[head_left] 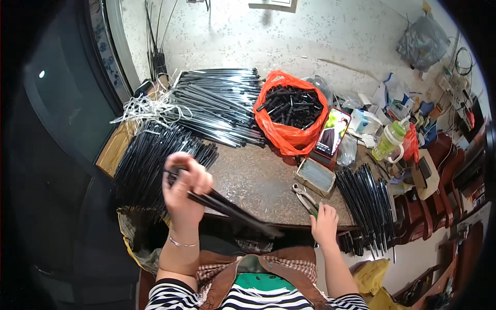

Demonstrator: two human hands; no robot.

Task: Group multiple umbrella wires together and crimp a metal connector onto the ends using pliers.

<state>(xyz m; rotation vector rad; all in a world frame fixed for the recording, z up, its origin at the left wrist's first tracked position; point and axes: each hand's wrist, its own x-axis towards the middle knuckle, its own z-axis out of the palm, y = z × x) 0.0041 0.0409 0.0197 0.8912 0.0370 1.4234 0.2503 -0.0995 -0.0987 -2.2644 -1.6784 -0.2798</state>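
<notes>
Nearest me, the left hand (187, 183) is up over the table edge, fingers curled round one end of some thin black rods (227, 207), which slant down to the right, tips blurred. I have the right hand (325, 225) low at the edge, fingers bent over the green handles of the pliers (306, 198); too small and shadowed for me to tell whether it grips or just rests. I'd tag this as a handling step, rods held, pliers within reach; next move probably calls for steadying the rods and a sure hold on the handles. Just beyond the pliers, open box (310, 187) of thin grey pieces; right rod pile (367, 206) beside it, left rod pile (150, 160) opposite. Farther: phone (333, 133), red bag (271, 135) of short black parts (294, 106), white strips (150, 108), long rods (217, 98).
</notes>
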